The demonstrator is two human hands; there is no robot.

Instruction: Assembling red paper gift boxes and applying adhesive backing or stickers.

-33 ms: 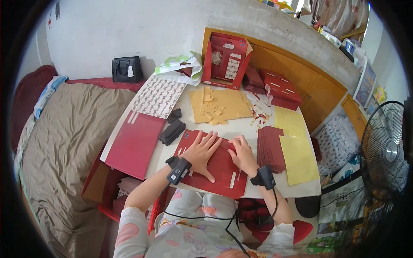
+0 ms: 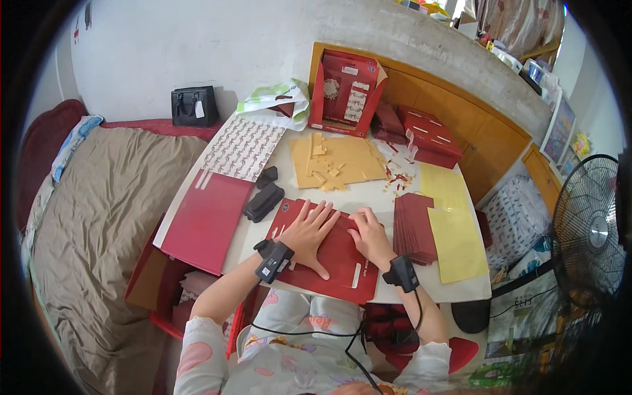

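A flat red cardboard piece (image 2: 339, 253) with small white slots and a white panel lies at the table's near edge, partly under both hands. My left hand (image 2: 308, 236) is open, fingers spread and palm flat on its left part. At its upper right edge my right hand (image 2: 370, 237) is closed, fingers curled in and thumb tucked toward the cardboard. Whatever lies between those fingertips is hidden. Just right of that hand is a stack of dark red folded card pieces (image 2: 413, 227). Each wrist carries a black strapped device.
Red boards (image 2: 207, 220) and patterned sheets (image 2: 243, 148) lie on the left, beside black objects (image 2: 264, 201). Behind are a tan board (image 2: 342, 161) with scraps, an upright red box (image 2: 347, 92) and another red box (image 2: 431, 135). Yellow sheets (image 2: 459, 243) and a fan (image 2: 592, 230) are right.
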